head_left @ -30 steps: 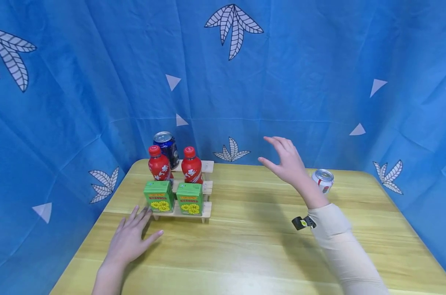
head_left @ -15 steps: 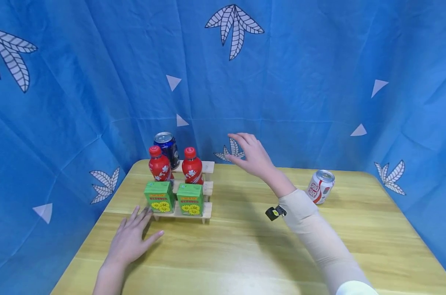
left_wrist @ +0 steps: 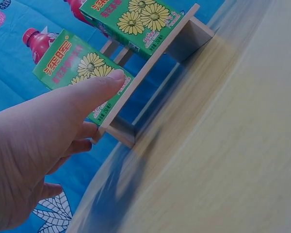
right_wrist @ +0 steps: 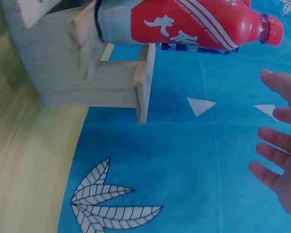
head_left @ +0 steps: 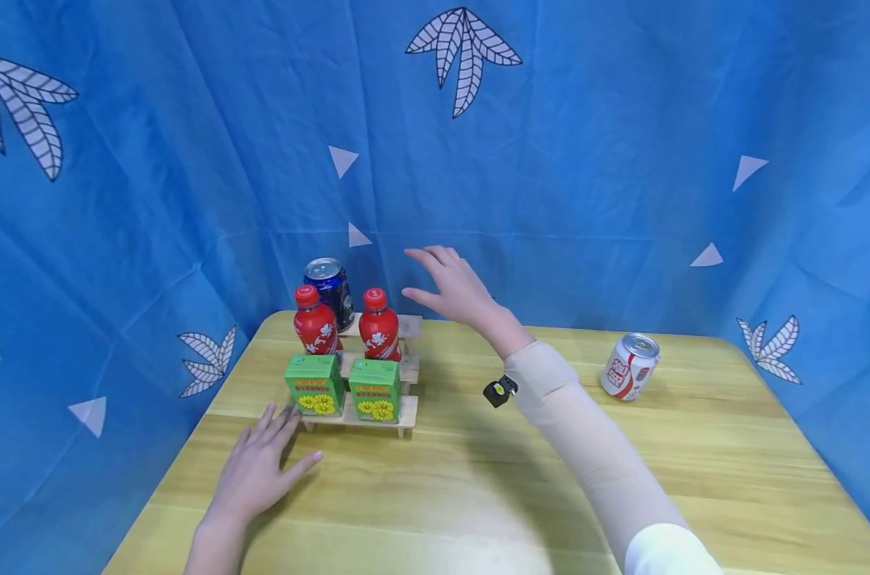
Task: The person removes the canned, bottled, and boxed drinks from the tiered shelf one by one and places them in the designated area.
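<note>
In the head view a three-step wooden rack (head_left: pixel 409 410) bears two green cartons (head_left: pixel 315 389) (head_left: pixel 375 393) on its front step. Two red bottles (head_left: pixel 317 326) (head_left: pixel 380 329) stand on the middle step, and a dark blue can (head_left: pixel 331 294) on the back step at the left. My left hand (head_left: pixel 255 471) rests by the rack's front left corner, fingers spread, holding nothing. My right hand (head_left: pixel 454 286) hangs in the air to the right of and above the right bottle, empty, its thumb apart from loosely bent fingers. The right wrist view shows that hand (right_wrist: pixel 286 141) beyond the bottle's red cap (right_wrist: pixel 272 30).
A white and red can (head_left: pixel 629 367) stands upright on the wooden table (head_left: pixel 701 447) at the right, beyond the right forearm. Blue patterned cloth (head_left: pixel 585 160) hangs behind the table and along both sides. A small black device (head_left: pixel 500 390) is at the right wrist.
My right hand has moved left through the air toward the rack, and its forearm no longer covers part of the white can. The left hand has stayed beside the rack.
</note>
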Tool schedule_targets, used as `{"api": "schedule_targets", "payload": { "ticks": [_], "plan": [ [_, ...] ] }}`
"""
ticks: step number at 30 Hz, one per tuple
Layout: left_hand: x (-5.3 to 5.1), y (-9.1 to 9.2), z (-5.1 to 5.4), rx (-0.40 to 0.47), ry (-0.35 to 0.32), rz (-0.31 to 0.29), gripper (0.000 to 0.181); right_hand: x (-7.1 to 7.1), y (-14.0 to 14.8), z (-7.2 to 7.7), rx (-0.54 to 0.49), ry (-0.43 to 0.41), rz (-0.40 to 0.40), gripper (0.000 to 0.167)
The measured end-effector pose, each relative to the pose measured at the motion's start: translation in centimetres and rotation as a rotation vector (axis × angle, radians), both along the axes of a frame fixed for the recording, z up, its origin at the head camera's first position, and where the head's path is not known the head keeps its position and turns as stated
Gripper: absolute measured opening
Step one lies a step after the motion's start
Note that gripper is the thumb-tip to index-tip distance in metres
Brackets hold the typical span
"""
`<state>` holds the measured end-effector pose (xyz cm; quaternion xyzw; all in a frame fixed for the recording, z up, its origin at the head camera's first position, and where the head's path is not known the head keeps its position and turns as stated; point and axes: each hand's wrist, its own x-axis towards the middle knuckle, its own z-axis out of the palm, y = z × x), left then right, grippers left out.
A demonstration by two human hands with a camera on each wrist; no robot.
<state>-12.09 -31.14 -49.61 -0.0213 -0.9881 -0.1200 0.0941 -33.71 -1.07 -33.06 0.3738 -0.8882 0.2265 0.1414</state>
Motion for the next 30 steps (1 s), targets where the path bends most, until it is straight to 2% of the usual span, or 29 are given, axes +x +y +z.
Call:
{"api": "schedule_targets", "payload": {
  "ticks": [8,18,30],
  "plan": [
    [0.3,-0.2,0.1,-0.007,0.006,0.004,0.084,-1.1,-3.1,0.8,0.064,0.007,0.035,0.067],
    [0.0,0.3,0.1,-0.007,0.018,-0.001,0.082,-2.3,-5.8,2.1,0.104,0.011,0.065,0.069],
    [0.1,0.4,0.2,0.014,0.005,0.007,0.082,-3.2,-8.8,2.5,0.206,0.01,0.206,0.07]
  ]
}}
